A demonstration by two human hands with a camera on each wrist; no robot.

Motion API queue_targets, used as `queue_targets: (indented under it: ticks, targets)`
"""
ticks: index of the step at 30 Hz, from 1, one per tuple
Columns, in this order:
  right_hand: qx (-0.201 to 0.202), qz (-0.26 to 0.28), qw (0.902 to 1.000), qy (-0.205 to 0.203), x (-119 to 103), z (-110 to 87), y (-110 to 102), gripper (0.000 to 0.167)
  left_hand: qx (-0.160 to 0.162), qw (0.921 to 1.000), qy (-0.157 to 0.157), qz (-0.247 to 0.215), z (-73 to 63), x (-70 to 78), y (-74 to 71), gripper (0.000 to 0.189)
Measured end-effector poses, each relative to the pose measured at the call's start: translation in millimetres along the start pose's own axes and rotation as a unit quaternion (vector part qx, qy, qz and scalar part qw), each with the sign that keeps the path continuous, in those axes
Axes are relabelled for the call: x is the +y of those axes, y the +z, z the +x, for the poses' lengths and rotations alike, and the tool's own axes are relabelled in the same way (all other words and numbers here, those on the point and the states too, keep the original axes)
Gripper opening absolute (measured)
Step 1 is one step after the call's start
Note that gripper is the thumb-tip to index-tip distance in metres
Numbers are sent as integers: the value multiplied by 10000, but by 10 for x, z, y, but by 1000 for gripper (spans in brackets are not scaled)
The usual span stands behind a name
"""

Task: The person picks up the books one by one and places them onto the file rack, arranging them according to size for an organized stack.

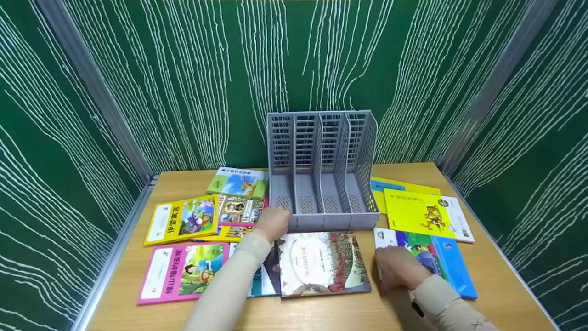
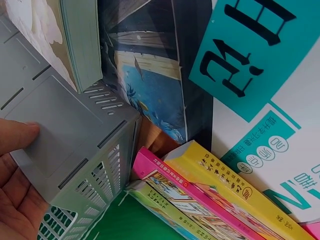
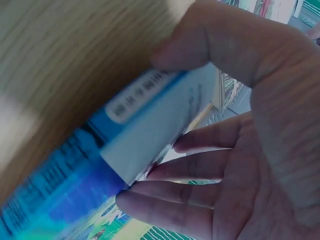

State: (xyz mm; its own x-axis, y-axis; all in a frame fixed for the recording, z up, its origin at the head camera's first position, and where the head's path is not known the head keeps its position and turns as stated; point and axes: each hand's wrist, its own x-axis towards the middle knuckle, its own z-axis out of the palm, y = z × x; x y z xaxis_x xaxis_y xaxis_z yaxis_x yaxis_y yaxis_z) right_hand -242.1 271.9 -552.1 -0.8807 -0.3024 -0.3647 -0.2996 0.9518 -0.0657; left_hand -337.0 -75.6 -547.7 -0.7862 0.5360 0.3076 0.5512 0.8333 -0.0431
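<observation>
A grey four-slot file holder [image 1: 330,221] stands at the back middle of the table. My left hand [image 1: 274,221] grips its front left corner, the thumb [image 2: 20,136] lying on the grey plastic in the left wrist view. At the right, my right hand [image 1: 398,266] holds the left end of a blue picture book [image 1: 452,262]. In the right wrist view the thumb [image 3: 182,52] lies along the spine of that book and the fingers reach to its other side. A book with a white and red cover [image 1: 321,264] lies between my hands, in front of the holder.
Left of the holder lie a pink book [image 1: 158,273], a yellow book [image 1: 158,225], a green-and-blue book [image 1: 239,181] and several overlapping others. Yellow books [image 1: 409,207] and a white one [image 1: 459,220] lie at the right. Green walls [image 1: 321,55] enclose the table.
</observation>
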Motion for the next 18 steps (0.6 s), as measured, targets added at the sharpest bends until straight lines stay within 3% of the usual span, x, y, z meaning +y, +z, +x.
queue_targets:
  ticks: [3, 9, 18]
  targets:
    - [9, 65, 9999, -101, 0, -15, -17, 41, 219, 9997, 65, 101, -7, -5, 0, 8]
    - [-145, 418, 9983, 387, -8, -54, -74, 30, 155, 9999, -3, 71, -13, 12, 0, 6]
    - [314, 290, 9979, 492, 8, -85, -108, 29, 37, 10000, -51, -4, -6, 16, 5, 8]
